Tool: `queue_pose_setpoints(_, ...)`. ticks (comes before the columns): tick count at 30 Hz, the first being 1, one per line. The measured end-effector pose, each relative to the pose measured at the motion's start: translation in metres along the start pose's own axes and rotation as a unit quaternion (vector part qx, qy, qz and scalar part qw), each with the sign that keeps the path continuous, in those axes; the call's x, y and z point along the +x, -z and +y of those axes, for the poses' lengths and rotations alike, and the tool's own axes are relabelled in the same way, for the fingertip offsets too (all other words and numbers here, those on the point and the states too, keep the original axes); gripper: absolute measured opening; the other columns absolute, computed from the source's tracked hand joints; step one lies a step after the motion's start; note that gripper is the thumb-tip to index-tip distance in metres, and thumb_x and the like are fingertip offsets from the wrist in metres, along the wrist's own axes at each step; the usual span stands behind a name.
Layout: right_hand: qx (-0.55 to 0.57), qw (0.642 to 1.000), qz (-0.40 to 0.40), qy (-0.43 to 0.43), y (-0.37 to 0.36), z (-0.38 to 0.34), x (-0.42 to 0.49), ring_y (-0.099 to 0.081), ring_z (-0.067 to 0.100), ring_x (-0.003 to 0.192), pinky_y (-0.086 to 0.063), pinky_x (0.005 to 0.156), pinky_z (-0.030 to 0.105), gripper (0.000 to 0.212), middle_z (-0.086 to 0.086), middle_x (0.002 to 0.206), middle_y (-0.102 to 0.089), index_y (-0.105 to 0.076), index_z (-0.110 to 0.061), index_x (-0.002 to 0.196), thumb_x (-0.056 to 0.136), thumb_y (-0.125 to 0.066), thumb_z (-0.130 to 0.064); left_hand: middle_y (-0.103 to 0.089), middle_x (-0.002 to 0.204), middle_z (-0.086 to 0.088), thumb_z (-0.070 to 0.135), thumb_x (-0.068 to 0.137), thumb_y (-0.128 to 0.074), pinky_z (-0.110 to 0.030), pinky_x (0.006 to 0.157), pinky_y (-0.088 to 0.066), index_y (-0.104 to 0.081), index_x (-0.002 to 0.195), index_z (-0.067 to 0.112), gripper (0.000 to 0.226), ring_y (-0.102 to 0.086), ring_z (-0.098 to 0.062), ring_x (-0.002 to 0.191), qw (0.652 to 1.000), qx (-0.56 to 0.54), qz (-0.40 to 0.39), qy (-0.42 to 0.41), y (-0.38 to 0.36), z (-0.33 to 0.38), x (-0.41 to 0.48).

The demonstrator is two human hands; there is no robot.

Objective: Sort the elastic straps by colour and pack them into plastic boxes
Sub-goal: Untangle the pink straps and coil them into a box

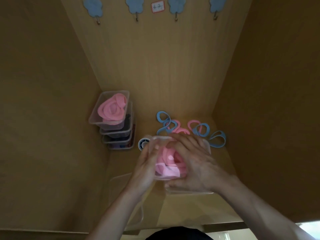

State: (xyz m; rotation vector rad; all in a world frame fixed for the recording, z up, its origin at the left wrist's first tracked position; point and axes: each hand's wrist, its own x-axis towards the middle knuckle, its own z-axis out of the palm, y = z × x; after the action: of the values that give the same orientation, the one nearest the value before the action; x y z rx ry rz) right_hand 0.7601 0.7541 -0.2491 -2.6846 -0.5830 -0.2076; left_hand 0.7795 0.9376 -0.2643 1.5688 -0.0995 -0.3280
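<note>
A clear plastic box [156,142] is held up over the shelf floor, and pink elastic straps [167,161] are coiled inside it. My left hand [144,168] grips the box's left side. My right hand [192,163] lies over the box's right side, its fingers reaching in onto the pink straps. Behind the box, loose blue straps [202,129] and pink straps [180,129] lie mixed on the floor. At the back left stands a stack of plastic boxes [119,134]; the top one holds pink straps [111,108].
Wooden walls close in on the left, back and right. A clear box or lid [190,192] lies under my right hand, another clear piece [119,179] at the lower left. A small round blue-and-white thing [142,143] sits beside the stack. Hooks [136,17] hang on the back wall.
</note>
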Motion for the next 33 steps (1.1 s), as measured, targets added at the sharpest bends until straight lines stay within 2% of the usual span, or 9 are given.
queue_pose_setpoints(3, 0.057, 0.996, 0.049, -0.043, 0.003, 0.006, 0.002, -0.005, 0.013, 0.153, 0.002, 0.124, 0.049, 0.082, -0.01, 0.165, -0.014, -0.036, -0.038, 0.148, 0.078, -0.055, -0.077, -0.07, 0.124, 0.004, 0.055, 0.102, -0.04, -0.052, 0.087, -0.059, -0.065, 0.126, 0.033, 0.041, -0.068, -0.021, 0.114, 0.999, -0.014, 0.043, 0.011, 0.005, 0.001, -0.001)
queue_pose_setpoints(6, 0.176, 0.956, 0.1, -0.213, 0.0, 0.014, 0.001, -0.024, 0.012, 0.149, -0.023, 0.121, 0.042, 0.058, -0.012, 0.155, -0.034, -0.041, -0.044, 0.142, 0.091, -0.039, -0.071, -0.072, 0.122, 0.007, 0.063, 0.096, -0.04, -0.048, 0.102, -0.052, -0.068, 0.123, 0.03, 0.052, -0.068, -0.014, 0.114, 0.992, -0.029, 0.115, 0.037, 0.013, -0.004, -0.004)
queue_pose_setpoints(9, 0.48, 0.806, 0.051, -0.342, -0.006, 0.01, 0.01, -0.065, 0.007, 0.1, -0.053, 0.077, 0.019, 0.041, -0.007, 0.117, -0.068, -0.064, -0.035, 0.121, 0.103, -0.034, -0.057, -0.071, 0.123, 0.006, 0.068, 0.096, -0.036, -0.051, 0.104, -0.05, -0.069, 0.124, 0.031, 0.056, -0.067, -0.016, 0.115, 0.985, -0.041, 0.152, 0.064, 0.02, -0.012, -0.001)
queue_pose_setpoints(11, 0.524, 0.772, 0.03, -0.359, -0.011, 0.012, 0.016, -0.068, 0.002, 0.074, -0.051, 0.056, 0.016, 0.052, 0.006, 0.105, -0.073, -0.065, -0.02, 0.124, 0.104, -0.03, -0.054, -0.07, 0.125, 0.005, 0.069, 0.098, -0.037, -0.053, 0.106, -0.048, -0.069, 0.125, 0.03, 0.056, -0.066, -0.017, 0.118, 0.983, -0.046, 0.169, 0.055, 0.022, -0.014, 0.001)
queue_pose_setpoints(16, 0.527, 0.769, 0.038, -0.36, -0.017, 0.011, 0.036, -0.065, 0.004, 0.056, -0.047, 0.047, 0.017, 0.05, 0.006, 0.078, -0.071, -0.072, -0.013, 0.104, 0.106, -0.035, -0.047, -0.071, 0.125, 0.002, 0.064, 0.094, -0.044, -0.053, 0.107, -0.047, -0.069, 0.125, 0.026, 0.055, -0.066, -0.021, 0.118, 0.975, -0.071, 0.207, 0.036, 0.032, -0.009, -0.001)
queue_pose_setpoints(20, 0.52, 0.781, 0.001, -0.345, -0.015, 0.013, 0.063, -0.073, 0.023, 0.093, -0.057, 0.088, 0.044, 0.067, 0.002, 0.099, -0.077, -0.077, -0.022, 0.105, 0.075, -0.056, -0.078, -0.071, 0.124, -0.005, 0.062, 0.094, -0.05, -0.057, 0.105, -0.048, -0.07, 0.123, 0.02, 0.054, -0.065, -0.027, 0.118, 0.962, -0.14, 0.226, 0.065, 0.041, 0.008, -0.002)
queue_pose_setpoints(25, 0.711, 0.664, 0.042, -0.228, -0.001, 0.003, 0.109, -0.066, 0.027, 0.08, -0.059, 0.07, 0.032, 0.034, 0.008, 0.09, -0.064, -0.061, -0.009, 0.103, 0.079, -0.063, -0.032, -0.065, 0.132, -0.015, 0.03, 0.106, -0.04, -0.051, 0.1, -0.053, -0.054, 0.137, 0.011, 0.04, -0.063, -0.035, 0.121, 0.942, -0.26, 0.202, 0.065, 0.059, 0.046, 0.001)
queue_pose_setpoints(29, 0.692, 0.706, 0.063, -0.133, 0.005, -0.019, 0.143, -0.069, 0.014, 0.091, -0.056, 0.075, 0.023, 0.025, 0.005, 0.101, -0.069, -0.053, -0.006, 0.119, 0.094, -0.054, -0.003, -0.065, 0.132, -0.014, 0.038, 0.108, -0.036, -0.05, 0.102, -0.052, -0.046, 0.141, 0.018, 0.04, -0.07, -0.03, 0.111, 0.956, -0.207, 0.205, -0.006, 0.076, 0.066, 0.009)
queue_pose_setpoints(33, 0.653, 0.74, 0.076, -0.144, 0.026, -0.024, 0.182, -0.068, 0.014, 0.082, -0.052, 0.07, 0.026, 0.023, 0.0, 0.095, -0.071, -0.061, -0.015, 0.115, 0.099, -0.049, -0.006, -0.075, 0.101, -0.016, 0.044, 0.104, -0.039, -0.049, 0.092, -0.058, -0.044, 0.129, 0.019, 0.035, -0.074, -0.033, 0.095, 0.97, -0.119, 0.205, -0.048, 0.073, 0.076, 0.014)
